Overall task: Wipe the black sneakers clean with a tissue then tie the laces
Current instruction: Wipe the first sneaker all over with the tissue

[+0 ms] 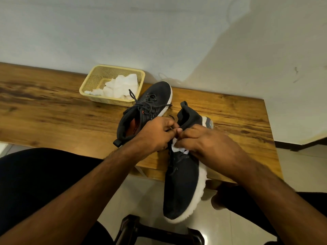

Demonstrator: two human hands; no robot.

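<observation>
Over the wooden table's (53,110) near edge, the left hand (155,133) pinches a lace of the nearer black sneaker (184,184) while the right hand (203,140) apparently clutches a white tissue (174,145) against its tongue.

There was a single view, from a wide-angle camera on the person's head, looking forward and steeply down. It sat close above both forearms, which ran up from the bottom corners. The wooden table (53,106) crossed mid-frame with its lines bowed, the wall (159,32) filled the top, and the floor (145,197) showed below.
</observation>
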